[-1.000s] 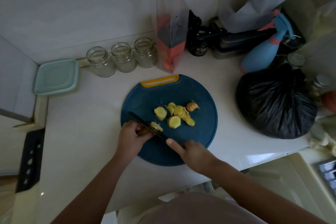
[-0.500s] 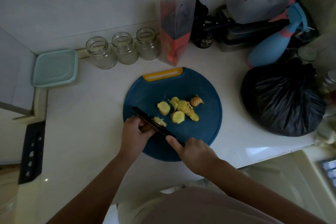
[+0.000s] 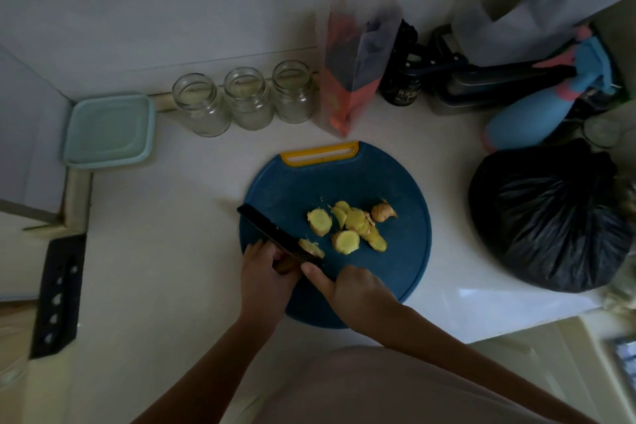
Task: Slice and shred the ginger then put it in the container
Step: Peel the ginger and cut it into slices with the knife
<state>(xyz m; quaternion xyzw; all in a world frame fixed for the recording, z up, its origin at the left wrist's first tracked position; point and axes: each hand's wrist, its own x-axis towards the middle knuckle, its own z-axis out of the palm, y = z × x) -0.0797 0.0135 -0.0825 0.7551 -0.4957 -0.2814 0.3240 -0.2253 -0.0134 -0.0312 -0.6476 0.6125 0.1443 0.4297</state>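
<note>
Head view: pinning a ginger chunk (image 3: 311, 248) at the near-left edge of the cutting board (image 3: 395, 189) with curled fingers of the left hand (image 3: 266, 274), gripping a black knife (image 3: 272, 232) in the right hand (image 3: 356, 289), forefinger lying along the blade. Lying heaped mid-board, ginger slices (image 3: 347, 227). Standing behind: three glass jars (image 3: 248, 98), a teal-lidded container (image 3: 108, 131) far left, a spray bottle (image 3: 523, 117); sitting near at right, a black bag (image 3: 550, 217). Resting on pale countertop (image 3: 155, 217) below white wall (image 3: 172, 3).
</note>
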